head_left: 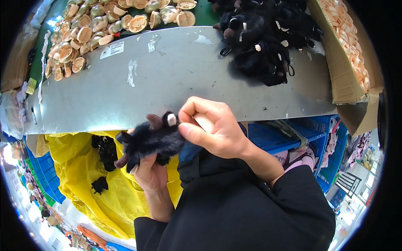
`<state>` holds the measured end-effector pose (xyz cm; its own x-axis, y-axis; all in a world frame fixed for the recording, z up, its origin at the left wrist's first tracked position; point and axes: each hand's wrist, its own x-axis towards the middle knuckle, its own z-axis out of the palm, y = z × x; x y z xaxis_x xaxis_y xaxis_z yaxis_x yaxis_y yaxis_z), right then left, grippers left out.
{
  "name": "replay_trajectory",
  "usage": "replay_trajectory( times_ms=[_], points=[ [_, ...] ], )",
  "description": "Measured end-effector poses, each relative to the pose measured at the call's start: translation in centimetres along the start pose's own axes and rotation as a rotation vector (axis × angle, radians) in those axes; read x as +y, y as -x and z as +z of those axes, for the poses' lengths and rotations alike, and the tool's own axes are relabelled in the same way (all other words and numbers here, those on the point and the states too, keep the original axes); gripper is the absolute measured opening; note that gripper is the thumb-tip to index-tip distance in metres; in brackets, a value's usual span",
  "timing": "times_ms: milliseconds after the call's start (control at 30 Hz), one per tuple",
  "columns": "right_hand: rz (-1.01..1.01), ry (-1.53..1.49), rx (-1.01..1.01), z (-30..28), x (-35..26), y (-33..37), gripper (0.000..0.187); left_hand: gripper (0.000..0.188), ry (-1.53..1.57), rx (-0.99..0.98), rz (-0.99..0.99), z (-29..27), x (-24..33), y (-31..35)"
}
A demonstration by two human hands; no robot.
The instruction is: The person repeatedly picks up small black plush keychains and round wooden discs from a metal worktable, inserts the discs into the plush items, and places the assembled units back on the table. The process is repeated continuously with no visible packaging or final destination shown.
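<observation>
The grey counter (167, 83) is crowded along its far side. At the far left lies a heap of shell halves (138, 24), at the far right a pile of black toys (261, 54), and at the right end stands a cardboard box (341, 62) full of pale strips (349, 42). Below the near edge, a yellow sheet (79, 175) spreads on the left and a blue crate (261, 140) sits on the right. The plush toy (157, 142) is just in front of the near edge, held up over the yellow sheet; the right hand (220, 129) hides its right end.

One toy is in hand, two dark bundles (106, 152) lie on the yellow sheet, and the shell halves, piled toys and strips overlap too much to count.

The plush toy is furry and black, with brownish ears and one small white block (171, 119) at its right end. The left hand (148, 173) grips it from below. The right hand is curled round a smooth, pale piece (204, 122), thumb and forefinger beside the white block. The shell halves are rounded and hollow, cream inside, some gold-green outside; the yellow sheet is thin and wrinkled.
</observation>
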<state>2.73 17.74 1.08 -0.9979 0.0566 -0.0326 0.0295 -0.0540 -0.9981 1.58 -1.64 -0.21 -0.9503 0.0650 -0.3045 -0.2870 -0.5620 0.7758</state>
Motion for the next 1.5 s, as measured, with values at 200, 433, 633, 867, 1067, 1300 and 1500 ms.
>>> replay_trajectory(
  times_ms=[200, 433, 633, 867, 1067, 1300, 1500],
  points=[
    [-0.139, 0.074, -0.028, 0.4, 1.1, -0.5, 0.024, 0.055, -0.137, -0.043, 0.02, 0.8, 0.2, -0.1],
    [0.073, -0.352, -0.012, 0.8, 0.8, -0.4, 0.014, 0.059, 0.165, -0.268, -0.092, 0.5, 0.2, -0.7],
    [0.094, -0.301, -0.02, 0.6, 0.5, -0.2, 0.014, 0.046, 0.036, -0.091, -0.09, 1.2, -0.8, -0.7],
    [0.141, -0.265, 0.052, 1.2, -0.2, -0.4, 0.022, 0.057, 0.219, -0.178, -0.227, 1.5, -0.2, -0.3],
    [0.089, -0.299, 0.04, 1.5, 0.1, -0.6, 0.022, 0.067, -0.31, -0.212, -0.029, 2.2, -0.3, 0.0],
    [-0.108, -0.065, -0.003, 1.1, 0.6, -0.7, 0.017, 0.074, -0.096, -0.233, -0.125, 1.3, -1.1, 0.5],
    [-0.168, 0.001, -0.027, 1.0, 1.2, -0.9, 0.018, 0.07, 0.015, -0.201, -0.225, -1.4, -1.9, 1.5]
  ],
)
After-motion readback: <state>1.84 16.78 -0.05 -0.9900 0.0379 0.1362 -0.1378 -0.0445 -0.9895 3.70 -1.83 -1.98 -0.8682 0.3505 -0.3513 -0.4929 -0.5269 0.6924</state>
